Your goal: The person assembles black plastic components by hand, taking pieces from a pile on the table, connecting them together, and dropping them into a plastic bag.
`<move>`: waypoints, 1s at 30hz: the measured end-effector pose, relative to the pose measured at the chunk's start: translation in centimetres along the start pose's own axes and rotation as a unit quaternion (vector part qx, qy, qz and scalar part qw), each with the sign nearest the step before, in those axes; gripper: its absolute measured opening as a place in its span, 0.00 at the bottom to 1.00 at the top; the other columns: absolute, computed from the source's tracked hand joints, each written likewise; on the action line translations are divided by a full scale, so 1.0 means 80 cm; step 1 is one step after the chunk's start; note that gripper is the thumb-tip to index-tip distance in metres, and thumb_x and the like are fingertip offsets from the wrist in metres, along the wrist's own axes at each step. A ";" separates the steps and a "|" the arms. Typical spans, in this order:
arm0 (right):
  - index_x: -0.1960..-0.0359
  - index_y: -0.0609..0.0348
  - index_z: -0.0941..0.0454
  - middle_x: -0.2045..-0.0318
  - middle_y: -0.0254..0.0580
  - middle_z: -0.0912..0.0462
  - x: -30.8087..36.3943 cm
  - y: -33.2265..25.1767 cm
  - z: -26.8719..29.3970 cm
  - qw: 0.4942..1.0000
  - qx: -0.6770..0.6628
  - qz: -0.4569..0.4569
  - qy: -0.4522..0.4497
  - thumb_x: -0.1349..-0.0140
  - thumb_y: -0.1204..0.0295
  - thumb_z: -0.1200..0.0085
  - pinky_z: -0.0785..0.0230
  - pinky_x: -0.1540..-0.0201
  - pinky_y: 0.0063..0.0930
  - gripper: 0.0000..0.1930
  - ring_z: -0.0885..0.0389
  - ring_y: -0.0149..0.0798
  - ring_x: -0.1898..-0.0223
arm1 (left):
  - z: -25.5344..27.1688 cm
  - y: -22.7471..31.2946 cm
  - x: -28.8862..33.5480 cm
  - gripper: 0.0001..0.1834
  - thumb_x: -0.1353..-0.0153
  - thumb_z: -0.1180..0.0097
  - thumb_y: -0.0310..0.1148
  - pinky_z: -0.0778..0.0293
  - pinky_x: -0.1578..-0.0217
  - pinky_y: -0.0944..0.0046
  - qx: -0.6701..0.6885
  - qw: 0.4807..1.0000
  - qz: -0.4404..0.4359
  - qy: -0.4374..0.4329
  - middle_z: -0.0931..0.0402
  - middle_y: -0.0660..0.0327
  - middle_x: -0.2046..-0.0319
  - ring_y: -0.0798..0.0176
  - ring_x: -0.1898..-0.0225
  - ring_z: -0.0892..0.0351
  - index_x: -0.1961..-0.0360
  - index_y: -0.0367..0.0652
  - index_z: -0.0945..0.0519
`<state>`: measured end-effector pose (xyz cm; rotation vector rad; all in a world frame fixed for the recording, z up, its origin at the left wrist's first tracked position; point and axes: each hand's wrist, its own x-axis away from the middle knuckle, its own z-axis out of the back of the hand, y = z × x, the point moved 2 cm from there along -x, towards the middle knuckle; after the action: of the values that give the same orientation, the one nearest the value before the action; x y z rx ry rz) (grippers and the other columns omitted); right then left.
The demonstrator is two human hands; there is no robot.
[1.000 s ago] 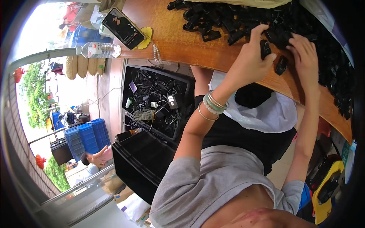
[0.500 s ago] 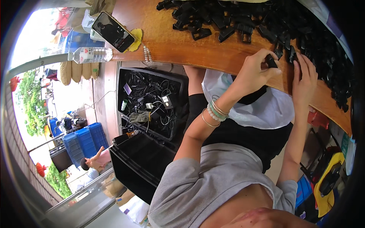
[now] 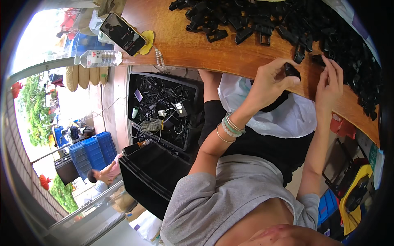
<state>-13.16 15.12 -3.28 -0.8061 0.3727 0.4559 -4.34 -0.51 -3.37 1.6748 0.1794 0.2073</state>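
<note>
My left hand (image 3: 269, 84), with bracelets at its wrist, is closed on a small black plastic part (image 3: 292, 71), pinched between thumb and fingers over the table's near edge. To its right, my right hand (image 3: 331, 82) has its fingers bent, their tips at another black plastic part (image 3: 318, 60); its grip is partly hidden. Between the two hands, a black piece (image 3: 300, 54) lies on the wooden table (image 3: 180, 45). Beyond them spreads a large heap of similar black parts (image 3: 246, 18).
A phone (image 3: 123, 35) rests on a yellow item at the table's left, by a clear bottle (image 3: 100, 59) and a bead string (image 3: 159, 59). Below stands a black crate (image 3: 191, 119) of cables and parts. A white bag (image 3: 283, 119) covers my lap. Another person (image 3: 107, 172) is outside.
The part in my left hand has tilted, and that hand has shifted slightly left. The part at my right fingertips has turned from upright to more sideways.
</note>
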 end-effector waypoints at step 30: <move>0.52 0.68 0.23 0.56 0.46 0.22 0.051 -0.053 0.002 0.845 -0.496 -0.155 -0.123 0.46 0.85 0.45 0.32 0.54 0.22 0.17 0.24 0.34 0.58 | -0.016 0.030 0.029 0.17 0.42 0.45 0.21 0.25 0.66 0.71 -0.227 0.940 -0.251 0.042 0.21 0.57 0.66 0.64 0.69 0.18 0.51 0.33 0.29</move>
<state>-7.52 13.70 -2.62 -1.7641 -0.2901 0.4270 -2.40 1.01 -0.76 1.1169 0.5725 -0.0662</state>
